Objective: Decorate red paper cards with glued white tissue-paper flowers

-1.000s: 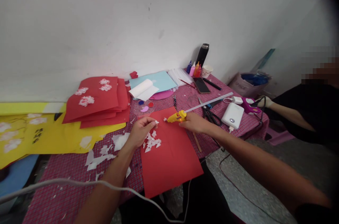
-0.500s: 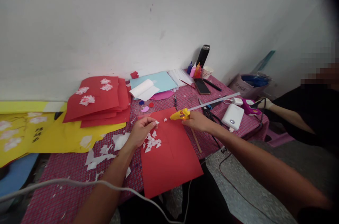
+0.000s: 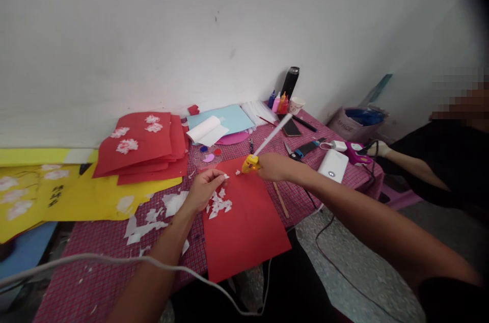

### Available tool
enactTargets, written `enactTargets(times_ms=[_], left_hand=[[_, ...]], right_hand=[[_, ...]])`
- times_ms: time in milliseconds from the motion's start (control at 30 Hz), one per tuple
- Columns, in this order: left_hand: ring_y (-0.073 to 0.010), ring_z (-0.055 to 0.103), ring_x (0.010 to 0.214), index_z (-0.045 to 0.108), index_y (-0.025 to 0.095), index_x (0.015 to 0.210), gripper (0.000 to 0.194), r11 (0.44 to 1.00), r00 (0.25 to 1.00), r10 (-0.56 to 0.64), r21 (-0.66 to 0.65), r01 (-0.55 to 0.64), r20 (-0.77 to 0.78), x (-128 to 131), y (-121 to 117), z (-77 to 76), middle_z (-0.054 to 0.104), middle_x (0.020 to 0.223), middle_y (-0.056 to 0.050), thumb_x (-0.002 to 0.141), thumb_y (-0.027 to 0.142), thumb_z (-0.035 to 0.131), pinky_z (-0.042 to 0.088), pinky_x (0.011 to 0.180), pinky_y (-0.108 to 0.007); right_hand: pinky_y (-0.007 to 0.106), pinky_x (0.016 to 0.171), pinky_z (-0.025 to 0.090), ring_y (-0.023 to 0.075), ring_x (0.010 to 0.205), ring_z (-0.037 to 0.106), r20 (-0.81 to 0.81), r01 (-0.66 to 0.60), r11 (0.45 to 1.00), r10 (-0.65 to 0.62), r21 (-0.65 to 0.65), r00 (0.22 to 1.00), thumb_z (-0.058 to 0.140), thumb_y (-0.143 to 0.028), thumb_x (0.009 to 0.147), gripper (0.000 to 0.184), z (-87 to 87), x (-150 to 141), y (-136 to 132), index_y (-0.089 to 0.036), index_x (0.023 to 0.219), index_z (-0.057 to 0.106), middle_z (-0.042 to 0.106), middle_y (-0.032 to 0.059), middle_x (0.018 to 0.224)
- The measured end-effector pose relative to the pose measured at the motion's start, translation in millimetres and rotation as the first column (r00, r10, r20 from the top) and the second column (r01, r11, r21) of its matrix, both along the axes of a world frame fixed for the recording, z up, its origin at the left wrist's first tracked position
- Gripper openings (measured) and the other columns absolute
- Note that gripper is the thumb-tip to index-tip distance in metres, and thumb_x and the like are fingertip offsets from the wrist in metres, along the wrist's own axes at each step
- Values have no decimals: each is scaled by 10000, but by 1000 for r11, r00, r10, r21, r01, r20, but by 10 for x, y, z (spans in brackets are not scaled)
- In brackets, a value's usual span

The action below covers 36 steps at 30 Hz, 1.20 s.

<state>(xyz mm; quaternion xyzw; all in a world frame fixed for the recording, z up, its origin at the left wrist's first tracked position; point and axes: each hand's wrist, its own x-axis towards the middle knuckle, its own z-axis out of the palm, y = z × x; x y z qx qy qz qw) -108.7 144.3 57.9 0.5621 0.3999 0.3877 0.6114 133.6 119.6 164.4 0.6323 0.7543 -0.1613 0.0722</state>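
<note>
My right hand point(image 3: 273, 166) is wrapped round a yellow hot glue gun point(image 3: 250, 163), with a long pale glue stick point(image 3: 273, 134) jutting from its back. The gun is over the upper part of a red sheet of paper point(image 3: 248, 231), close to a small white paper piece point(image 3: 238, 172) lying there. Between thumb and fingertips, my left hand point(image 3: 207, 188) pinches a small white paper scrap point(image 3: 226, 177) above the sheet's left edge. Just below that hand, a heap of torn white paper bits point(image 3: 219, 204) rests on the red sheet.
Red cards with white-pink flowers point(image 3: 133, 139) are stacked at left on yellow paper point(image 3: 87, 200). Beyond the red sheet lie light blue paper point(image 3: 229, 116), a phone point(image 3: 290, 127) and paint bottles point(image 3: 280, 103). A power bank point(image 3: 333, 165) and another person's hand point(image 3: 378, 149) are at right.
The glue gun has turned in my right hand, so its glue stick now points more away toward the phone than rightward. My left hand has stayed nearly still.
</note>
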Motion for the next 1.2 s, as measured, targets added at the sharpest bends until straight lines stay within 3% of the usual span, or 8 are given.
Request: enactTargets(times_ms=[233,400,500,600,700,833,1033,1200], left_hand=[[-125,609,655,685,164,833,235,1000,1000,25,-16,-25,-12,1,-29,14,704,739,-18,765,383,738,434,624,-224],[-125,603,655,685,169,824,204,1000,1000,6,-2,-6,0,0,-23,31,700,741,-15,777,365,714,438,637,-231],[-127,600,663,677,170,813,194,1000,1000,3,9,-3,1,4,-22,38,690,726,-12,783,360,703,439,651,-234],[-125,584,644,670,172,801,192,1000,1000,3,27,-2,-19,3,-27,45,675,712,-8,786,363,695,426,631,-232],[-126,582,644,672,175,809,194,999,1000,4,40,-3,-29,-5,-33,54,674,717,-9,793,367,694,424,633,-236],[-128,594,661,683,179,817,193,999,999,1,36,0,-34,-14,-30,56,686,730,-11,793,370,700,436,661,-239],[-122,599,651,686,172,833,205,998,1000,-12,54,13,-20,-25,-14,12,684,729,-7,806,375,692,442,644,-233],[-111,581,634,676,168,840,197,999,999,-23,49,24,-23,-30,-21,20,677,731,-5,823,364,676,426,613,-222]], right_hand=[[358,713,520,342,894,725,144,-109,994,112,-26,983,561,-276,813,304,228,-119,63,-114,965,769,758,219,981],[265,625,507,224,738,703,-243,129,988,-105,82,964,571,-233,812,235,-20,232,97,-152,983,708,752,115,880],[220,442,452,142,473,577,-519,324,926,-377,-194,767,582,-260,814,135,-259,440,127,-137,817,638,641,41,599],[207,417,481,110,445,529,-663,297,842,-539,-451,520,645,-230,751,105,-440,598,168,-144,738,586,598,8,564],[216,427,522,114,472,556,-653,263,767,-638,-585,409,697,-239,710,155,-537,718,239,-148,783,596,648,23,619],[212,402,497,137,470,588,-538,330,756,-641,-565,547,704,-270,713,158,-610,807,361,-155,755,604,639,21,570],[221,487,456,157,523,602,-303,326,940,-340,-98,890,682,-340,753,194,-639,843,519,-161,679,680,647,21,582],[220,583,462,172,630,644,-133,307,950,-298,50,945,662,-412,791,258,-637,840,533,-171,752,744,704,43,680]])
